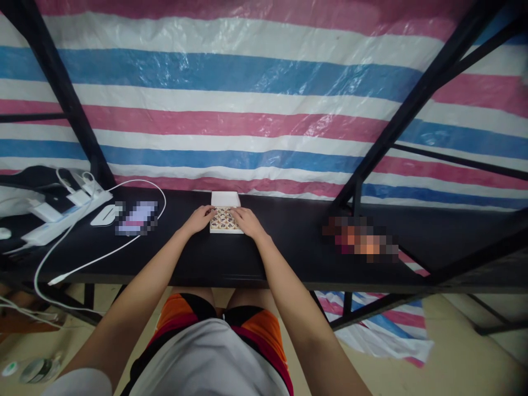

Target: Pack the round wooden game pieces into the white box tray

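Observation:
A small white box (226, 231) lies on the black table in front of me, its white lid flap (225, 198) standing at the far side. Rows of pale game pieces (223, 219) with dark characters, like Chinese chess pieces, fill it. At the box's left edge is my left hand (201, 218), its fingers stretched over the rim towards the pieces. My right hand (246, 221) lies across the right edge, fingers extended onto the pieces there. The fingertips are small in view, and neither hand visibly lifts a piece.
On the left of the black table (297, 264) are a power strip (61, 214) with plugs, a white cable (97, 261), a white flat object (105, 215) and a blurred phone-like item (136, 218). A blurred reddish item (361, 239) lies right. Black frame posts (391, 126) rise before striped sheeting (247, 71).

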Tool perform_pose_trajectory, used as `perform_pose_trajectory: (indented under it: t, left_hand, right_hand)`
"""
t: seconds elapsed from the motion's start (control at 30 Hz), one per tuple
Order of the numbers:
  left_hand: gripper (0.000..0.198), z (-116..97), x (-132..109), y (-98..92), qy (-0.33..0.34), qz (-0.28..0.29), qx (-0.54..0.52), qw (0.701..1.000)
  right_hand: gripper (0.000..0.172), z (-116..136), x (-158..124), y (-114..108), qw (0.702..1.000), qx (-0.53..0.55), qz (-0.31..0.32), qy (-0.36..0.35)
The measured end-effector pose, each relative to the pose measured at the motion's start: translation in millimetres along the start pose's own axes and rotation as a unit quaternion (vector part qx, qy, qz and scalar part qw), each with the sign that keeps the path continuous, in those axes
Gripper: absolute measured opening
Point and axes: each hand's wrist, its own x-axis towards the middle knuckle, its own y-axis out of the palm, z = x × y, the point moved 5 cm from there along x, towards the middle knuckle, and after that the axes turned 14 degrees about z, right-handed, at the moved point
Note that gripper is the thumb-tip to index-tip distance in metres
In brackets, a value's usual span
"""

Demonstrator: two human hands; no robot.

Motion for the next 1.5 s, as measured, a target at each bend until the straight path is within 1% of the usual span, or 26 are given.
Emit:
perform_pose_trajectory:
  t: [0.1, 0.17, 0.23, 0.3, 0.37, 0.43, 0.53, 0.63, 0.83, 1.13, 1.33, 1.43, 1.5]
  left_hand:
    - [0.047, 0.0, -0.1, -0.1, 0.006, -0.001, -0.001, 1.0]
    - [0.046, 0.2, -0.2, -0.2, 0.01, -0.001, -0.001, 1.0]
    - [0.045, 0.3, -0.5, -0.2, 0.01, 0.001, -0.002, 1.0]
    - [0.044, 0.2, -0.9, -0.3, 0.006, 0.004, -0.004, 1.0]
    - [0.044, -0.1, -1.4, -0.5, 0.002, 0.006, -0.006, 1.0]
    - [0.044, -0.2, -1.7, -0.7, -0.002, 0.004, -0.008, 1.0]
    - [0.044, -0.1, -1.7, -0.7, -0.001, 0.0, -0.006, 1.0]
    - [0.044, 0.4, -1.2, -0.2, 0.003, -0.001, -0.002, 1.0]
    - [0.047, 0.0, -0.6, 0.2, 0.005, 0.003, -0.004, 1.0]
    - [0.046, 1.0, -0.3, 0.4, 0.003, 0.004, -0.002, 1.0]
    - [0.047, 1.4, -0.2, 0.7, 0.005, 0.004, 0.0, 1.0]
    - [0.047, 1.5, 0.0, 0.6, 0.002, 0.006, -0.003, 1.0]
    - [0.047, 1.7, 0.2, 0.6, 0.0, 0.007, -0.004, 1.0]
  right_hand:
    - [0.042, 2.3, -3.3, -6.1, 0.999, 0.021, -0.024, -0.001]
    - [0.043, -1.6, -7.0, -13.3, 0.997, 0.045, -0.063, 0.009]
    - [0.042, -12.0, -11.4, -20.0, 0.992, 0.064, -0.106, 0.035]
    - [0.039, -27.0, -15.3, -22.8, 0.986, 0.065, -0.128, 0.08]
    - [0.036, -41.5, -17.9, -20.8, 0.983, 0.046, -0.119, 0.134]
    - [0.037, -49.4, -18.6, -16.6, 0.982, 0.015, -0.093, 0.163]
    - [0.039, -48.5, -17.9, -11.5, 0.984, -0.034, -0.063, 0.165]
    - [0.042, -43.6, -17.7, -9.4, 0.983, -0.062, -0.045, 0.167]
    - [0.041, -38.9, -21.4, -10.4, 0.975, -0.108, -0.039, 0.19]
    - [0.045, -32.2, -21.3, -8.4, 0.978, -0.11, 0.004, 0.18]
    - [0.048, -28.0, -19.1, -5.2, 0.979, -0.141, 0.035, 0.145]
    - [0.048, -31.7, -17.3, -5.1, 0.983, -0.119, 0.02, 0.138]
    - [0.046, -33.3, -15.9, -7.1, 0.988, -0.089, -0.012, 0.125]
